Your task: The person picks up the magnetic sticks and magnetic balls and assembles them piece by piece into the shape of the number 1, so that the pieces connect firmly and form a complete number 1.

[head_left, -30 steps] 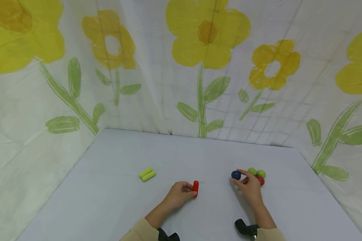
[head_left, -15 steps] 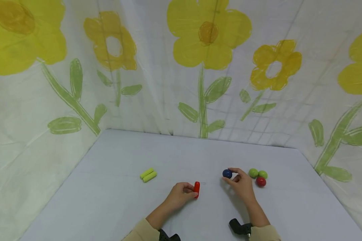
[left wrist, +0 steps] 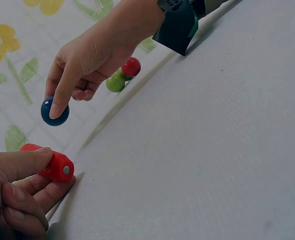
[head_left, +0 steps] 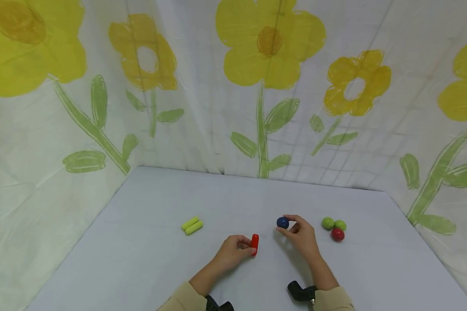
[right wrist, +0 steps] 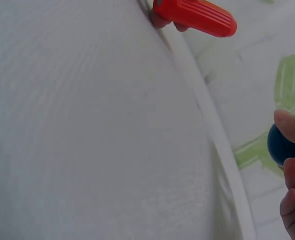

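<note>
A short red toy rod (head_left: 254, 240) stands nearly upright in the thumb and fingers of my left hand (head_left: 228, 254). In the left wrist view a silver disc shows in the end of the rod (left wrist: 60, 168). My right hand (head_left: 304, 239) pinches a glossy blue ball (head_left: 282, 222) between thumb and fingertips, above the table. The ball is to the right of the rod and farther from me, with a gap between them. In the right wrist view the blue ball (right wrist: 282, 145) is partly covered by the fingers, and ridges run along the red rod (right wrist: 207, 17).
Two yellow-green rods (head_left: 192, 225) lie side by side on the white table (head_left: 140, 259), left of my hands. Two green balls (head_left: 334, 224) and a red ball (head_left: 337, 234) are grouped at the right. A flower-painted curtain (head_left: 202, 129) hangs behind the table.
My right hand has carried the blue ball leftward, away from the green and red balls and closer to the red rod. The left hand and rod stay almost where they were.
</note>
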`<state>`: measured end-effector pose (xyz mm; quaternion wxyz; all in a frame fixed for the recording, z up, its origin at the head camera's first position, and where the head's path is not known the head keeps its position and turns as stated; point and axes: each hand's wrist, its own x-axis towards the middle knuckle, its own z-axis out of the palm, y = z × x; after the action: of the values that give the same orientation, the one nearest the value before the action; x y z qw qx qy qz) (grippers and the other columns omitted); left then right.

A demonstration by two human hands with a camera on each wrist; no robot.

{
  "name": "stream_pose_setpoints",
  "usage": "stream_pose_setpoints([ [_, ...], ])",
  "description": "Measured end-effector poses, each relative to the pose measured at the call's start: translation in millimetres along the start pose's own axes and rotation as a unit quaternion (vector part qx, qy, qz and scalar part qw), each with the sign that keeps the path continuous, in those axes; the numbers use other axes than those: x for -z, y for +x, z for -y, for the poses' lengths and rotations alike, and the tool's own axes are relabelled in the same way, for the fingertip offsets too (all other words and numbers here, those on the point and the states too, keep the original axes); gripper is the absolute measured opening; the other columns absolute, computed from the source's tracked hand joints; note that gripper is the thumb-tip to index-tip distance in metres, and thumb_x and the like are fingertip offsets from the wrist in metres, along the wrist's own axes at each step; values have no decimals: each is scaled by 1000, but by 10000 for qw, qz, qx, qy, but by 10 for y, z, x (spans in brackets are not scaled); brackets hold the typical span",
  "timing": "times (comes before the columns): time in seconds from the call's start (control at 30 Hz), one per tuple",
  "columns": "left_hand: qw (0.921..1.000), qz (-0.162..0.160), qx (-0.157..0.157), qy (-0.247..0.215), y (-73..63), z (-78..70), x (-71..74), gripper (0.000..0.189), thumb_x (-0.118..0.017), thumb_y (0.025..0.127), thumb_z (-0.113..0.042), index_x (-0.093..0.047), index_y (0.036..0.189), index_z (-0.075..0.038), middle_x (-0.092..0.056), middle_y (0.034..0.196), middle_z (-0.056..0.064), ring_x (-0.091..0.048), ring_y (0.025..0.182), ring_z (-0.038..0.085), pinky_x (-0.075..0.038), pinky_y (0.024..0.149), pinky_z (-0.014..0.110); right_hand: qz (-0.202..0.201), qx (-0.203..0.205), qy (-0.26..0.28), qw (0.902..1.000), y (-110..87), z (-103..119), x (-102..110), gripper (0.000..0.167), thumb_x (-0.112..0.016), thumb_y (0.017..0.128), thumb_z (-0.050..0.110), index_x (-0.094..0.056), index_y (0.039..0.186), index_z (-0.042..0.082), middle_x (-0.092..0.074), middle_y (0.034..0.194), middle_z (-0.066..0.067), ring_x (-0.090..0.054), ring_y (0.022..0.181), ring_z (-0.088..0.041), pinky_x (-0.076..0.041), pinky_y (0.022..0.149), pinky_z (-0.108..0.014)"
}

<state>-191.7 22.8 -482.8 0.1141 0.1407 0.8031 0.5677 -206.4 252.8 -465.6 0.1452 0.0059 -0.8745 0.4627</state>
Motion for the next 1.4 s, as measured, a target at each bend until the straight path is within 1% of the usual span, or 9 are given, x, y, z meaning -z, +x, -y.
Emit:
stream_pose_setpoints([
  [0.27, 9999, 7, 91, 66, 3, 7, -4, 17, -73, 86, -13, -68, 96, 0, -66, 85, 1, -58, 86, 18, -47, 81, 42, 152, -28, 161, 9998, 15, 89, -118, 39, -83, 76, 7, -68, 113, 1, -51, 65, -1, -45, 57, -11, -37, 50, -22],
  [0.73, 10000, 23, -35, -21, -15, -20, 13, 17, -72, 87, -12, -68, 96, 2, -68, 86, 4, -59, 86, 19, -46, 82, 44, 231, 49, 324, 9992, 32, 184, -234, 38, -84, 75, 9, -69, 110, 3, -51, 65, 0, -45, 58, -13, -35, 50, -22],
  [0.97, 10000, 12, -78, -17, -20, -36, 9, 17, -72, 87, -11, -68, 97, 2, -68, 86, 4, -59, 85, 19, -46, 80, 42, 243, 192, 444, 9985, -1, 218, -307, 36, -84, 74, 7, -69, 107, 2, -50, 61, 1, -45, 55, -10, -35, 48, -22],
  [1.2, 9999, 24, -107, -51, -18, -30, 10, 17, -72, 87, -11, -68, 96, 3, -67, 84, 4, -58, 84, 18, -45, 80, 40, 337, 140, 459, 9983, -8, 256, -355, 37, -84, 74, 8, -69, 107, 3, -49, 62, 1, -45, 56, -12, -35, 48, -22],
  [1.4, 9999, 2, -106, -17, -17, -19, 8, 17, -72, 86, -11, -68, 96, 3, -68, 84, 5, -59, 85, 19, -45, 81, 41, 415, 142, 446, 9980, -22, 262, -407, 38, -85, 74, 10, -69, 108, 4, -49, 63, 1, -46, 58, -12, -36, 49, -22],
])
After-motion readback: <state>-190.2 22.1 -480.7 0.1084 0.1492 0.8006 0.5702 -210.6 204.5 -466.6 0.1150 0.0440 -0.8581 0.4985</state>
